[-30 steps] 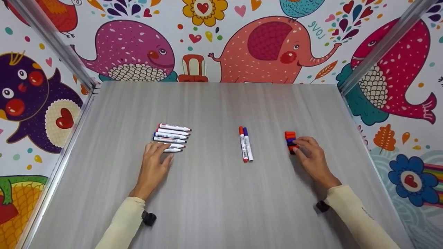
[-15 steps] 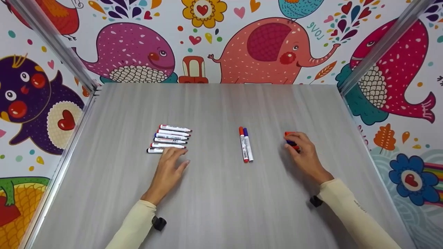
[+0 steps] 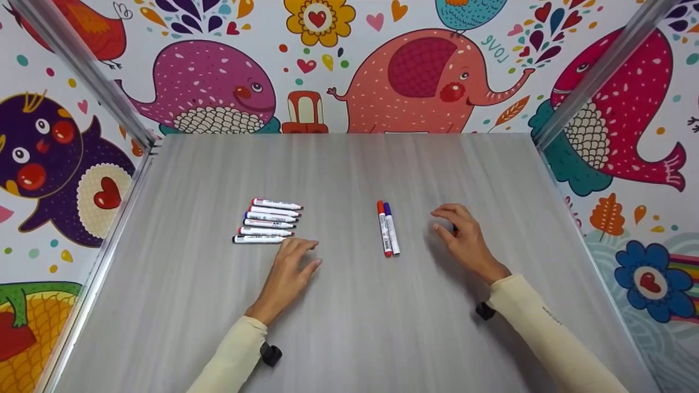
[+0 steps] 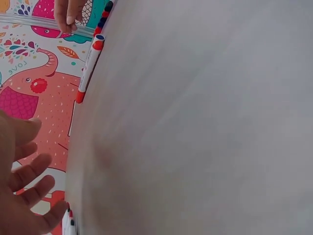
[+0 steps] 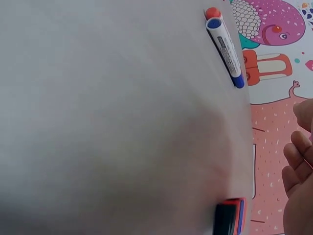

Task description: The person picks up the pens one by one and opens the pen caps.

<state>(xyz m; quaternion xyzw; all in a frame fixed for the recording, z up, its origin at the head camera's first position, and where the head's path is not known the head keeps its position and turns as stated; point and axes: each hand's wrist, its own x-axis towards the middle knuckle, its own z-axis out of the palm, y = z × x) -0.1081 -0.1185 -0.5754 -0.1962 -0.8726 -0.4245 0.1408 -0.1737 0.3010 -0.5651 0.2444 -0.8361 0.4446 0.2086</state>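
Note:
My left hand (image 3: 288, 273) hovers with fingers loosely spread and nothing in them, beside the tip end of a row of uncapped white markers (image 3: 267, 222). Its fingertips overlap the tip of the nearest, black-ended marker (image 3: 256, 239). To its right lie two capped markers side by side, one red (image 3: 384, 229) and one blue (image 3: 392, 229). My right hand (image 3: 467, 237) is held above the table with thumb and fingers apart. It mostly hides a small stack of red, blue and black marker caps (image 5: 230, 215), which the right wrist view shows on the table.
The grey wood-grain table (image 3: 349, 316) is enclosed by walls with printed cartoon animals, such as an elephant (image 3: 409, 82). Metal posts (image 3: 606, 71) stand at its back corners. A small black wrist camera (image 3: 271, 353) sits on the left sleeve.
My left hand has moved right, off the row of markers and toward the middle. My right hand has shifted left from the caps toward the two capped markers. The markers stay in place.

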